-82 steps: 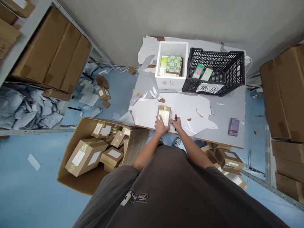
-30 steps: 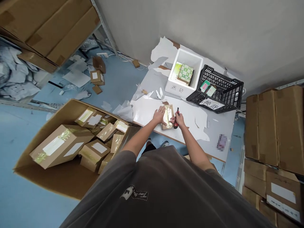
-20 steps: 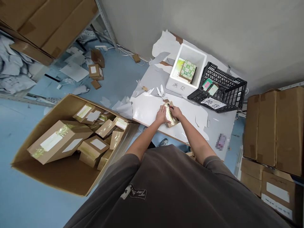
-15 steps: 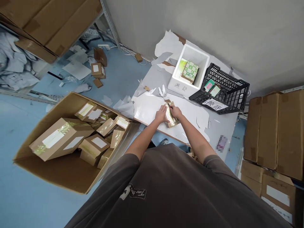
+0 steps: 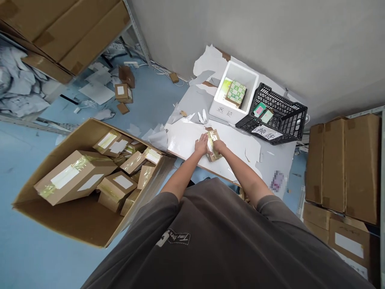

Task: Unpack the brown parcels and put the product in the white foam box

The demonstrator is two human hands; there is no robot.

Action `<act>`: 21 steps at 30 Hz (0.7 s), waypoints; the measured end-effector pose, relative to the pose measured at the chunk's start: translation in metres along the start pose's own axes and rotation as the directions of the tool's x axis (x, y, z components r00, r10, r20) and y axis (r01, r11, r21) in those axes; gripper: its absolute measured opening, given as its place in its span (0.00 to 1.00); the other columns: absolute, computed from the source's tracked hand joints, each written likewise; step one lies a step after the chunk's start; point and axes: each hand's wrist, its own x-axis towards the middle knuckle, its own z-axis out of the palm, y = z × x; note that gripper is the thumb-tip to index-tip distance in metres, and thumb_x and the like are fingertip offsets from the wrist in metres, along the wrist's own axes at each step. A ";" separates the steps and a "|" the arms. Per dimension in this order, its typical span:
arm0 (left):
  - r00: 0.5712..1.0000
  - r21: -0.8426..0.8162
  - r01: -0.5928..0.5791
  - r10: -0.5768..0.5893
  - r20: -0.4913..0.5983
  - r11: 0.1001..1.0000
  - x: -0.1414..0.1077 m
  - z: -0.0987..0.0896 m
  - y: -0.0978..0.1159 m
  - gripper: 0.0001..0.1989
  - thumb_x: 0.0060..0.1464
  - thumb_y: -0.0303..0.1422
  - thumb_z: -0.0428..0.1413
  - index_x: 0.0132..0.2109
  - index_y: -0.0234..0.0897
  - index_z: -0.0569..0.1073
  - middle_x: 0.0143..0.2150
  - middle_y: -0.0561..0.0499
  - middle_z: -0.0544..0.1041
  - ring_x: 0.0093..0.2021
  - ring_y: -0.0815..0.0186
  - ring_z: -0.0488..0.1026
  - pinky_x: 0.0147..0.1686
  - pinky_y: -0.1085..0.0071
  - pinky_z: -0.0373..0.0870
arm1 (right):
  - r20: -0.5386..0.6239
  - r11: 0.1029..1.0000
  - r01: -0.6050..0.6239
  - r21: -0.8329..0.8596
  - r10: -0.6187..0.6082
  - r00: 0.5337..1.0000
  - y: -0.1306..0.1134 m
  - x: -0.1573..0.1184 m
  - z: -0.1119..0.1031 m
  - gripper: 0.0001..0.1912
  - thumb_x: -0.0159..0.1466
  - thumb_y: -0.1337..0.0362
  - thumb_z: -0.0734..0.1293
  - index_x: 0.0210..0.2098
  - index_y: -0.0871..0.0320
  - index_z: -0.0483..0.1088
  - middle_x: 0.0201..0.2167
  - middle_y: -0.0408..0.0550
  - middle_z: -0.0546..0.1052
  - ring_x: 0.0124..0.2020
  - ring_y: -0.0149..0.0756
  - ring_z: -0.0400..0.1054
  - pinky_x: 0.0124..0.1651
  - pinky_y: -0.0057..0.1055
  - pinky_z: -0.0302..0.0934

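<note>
A small cardboard package point(image 5: 214, 135) wrapped in shiny yellowish tape lies on the white-covered table point(image 5: 180, 136). My left hand point(image 5: 202, 144) rests on the package's left side, its fingers extended and slightly apart. On the right part of the package, my right hand point(image 5: 219, 147) is closed around something I cannot make out. Behind the package stand a white foam box point(image 5: 224, 113) with a green-and-white patterned box point(image 5: 237, 92) in it, and a black plastic crate point(image 5: 282, 108) holding small green boxes point(image 5: 259, 109).
A large open carton point(image 5: 75, 222) with several taped parcels point(image 5: 116, 186) stands at the left. Stacked cartons point(image 5: 333, 164) are on the right. Torn paper scraps point(image 5: 203, 116) lie behind the package. A pixelated purple item point(image 5: 277, 180) is at the table's right.
My right hand has moved down along the package, and the dark and red object seen in it earlier is now hidden. The whole view has shifted slightly.
</note>
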 end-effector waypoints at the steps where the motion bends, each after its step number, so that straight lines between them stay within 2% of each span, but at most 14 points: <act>1: 1.000 -0.018 -0.001 0.000 -0.003 1.000 0.000 -0.001 0.000 0.70 0.49 0.52 0.77 0.87 0.44 0.47 0.89 0.39 0.39 0.88 0.44 0.33 0.83 0.41 0.41 | 0.003 0.999 -0.032 -0.001 0.032 0.999 0.007 -0.005 0.000 0.26 0.45 0.54 0.91 0.34 0.57 0.79 0.26 0.55 0.80 0.40 0.62 0.85 0.39 0.43 0.78; 3: 1.000 -0.062 -0.006 0.005 -0.014 0.998 -0.001 -0.002 0.001 0.70 0.49 0.51 0.76 0.87 0.42 0.47 0.89 0.38 0.40 0.88 0.43 0.33 0.83 0.41 0.39 | 0.041 0.995 -0.095 0.030 0.093 0.995 0.022 -0.017 0.000 0.25 0.44 0.58 0.91 0.33 0.57 0.78 0.26 0.56 0.79 0.37 0.63 0.84 0.36 0.46 0.79; 6: 1.000 -0.079 -0.006 0.004 -0.027 0.997 -0.001 -0.003 0.000 0.72 0.48 0.52 0.77 0.87 0.37 0.46 0.89 0.35 0.40 0.88 0.40 0.33 0.83 0.40 0.38 | 0.138 0.983 -0.160 0.084 0.148 0.979 0.048 -0.037 -0.002 0.22 0.47 0.63 0.89 0.34 0.58 0.78 0.26 0.55 0.78 0.34 0.65 0.84 0.37 0.56 0.81; 10: 1.000 0.072 0.025 -0.027 0.016 0.997 0.002 -0.003 0.001 0.76 0.46 0.59 0.76 0.88 0.39 0.43 0.89 0.37 0.37 0.88 0.41 0.30 0.83 0.39 0.42 | 0.178 0.970 -0.185 0.156 0.156 0.971 0.081 -0.064 -0.004 0.17 0.56 0.60 0.86 0.38 0.56 0.79 0.28 0.54 0.80 0.36 0.62 0.85 0.47 0.65 0.80; 14: 0.997 0.171 0.063 -0.070 0.038 0.983 0.004 -0.002 0.007 0.79 0.45 0.65 0.75 0.88 0.38 0.40 0.89 0.35 0.36 0.88 0.40 0.27 0.82 0.40 0.44 | 0.137 0.988 -0.135 0.072 0.125 0.983 0.095 -0.084 0.000 0.16 0.56 0.61 0.85 0.39 0.56 0.81 0.29 0.56 0.81 0.41 0.65 0.85 0.58 0.71 0.75; 17: 0.993 0.178 0.099 -0.109 0.047 0.979 0.004 -0.003 0.012 0.80 0.45 0.63 0.76 0.88 0.37 0.39 0.89 0.33 0.36 0.88 0.40 0.28 0.83 0.39 0.41 | 0.120 0.988 -0.126 0.091 0.114 0.986 0.098 -0.091 -0.003 0.17 0.56 0.58 0.85 0.40 0.56 0.81 0.28 0.57 0.81 0.41 0.66 0.85 0.60 0.70 0.73; 19: 0.992 0.164 0.109 -0.118 0.046 0.980 0.003 -0.005 0.016 0.80 0.45 0.63 0.75 0.88 0.36 0.39 0.89 0.32 0.36 0.88 0.39 0.28 0.83 0.38 0.39 | 0.135 0.983 -0.145 0.112 0.130 0.982 0.105 -0.094 -0.013 0.17 0.59 0.55 0.84 0.39 0.55 0.80 0.28 0.57 0.81 0.36 0.62 0.84 0.56 0.68 0.75; 21: 0.993 0.129 0.113 -0.117 0.026 0.985 0.000 -0.004 0.019 0.79 0.46 0.65 0.74 0.88 0.35 0.39 0.89 0.31 0.37 0.88 0.35 0.28 0.83 0.38 0.35 | 0.141 0.980 -0.147 0.133 0.128 0.982 0.116 -0.097 -0.031 0.19 0.61 0.50 0.84 0.38 0.55 0.78 0.28 0.54 0.80 0.31 0.56 0.83 0.51 0.60 0.77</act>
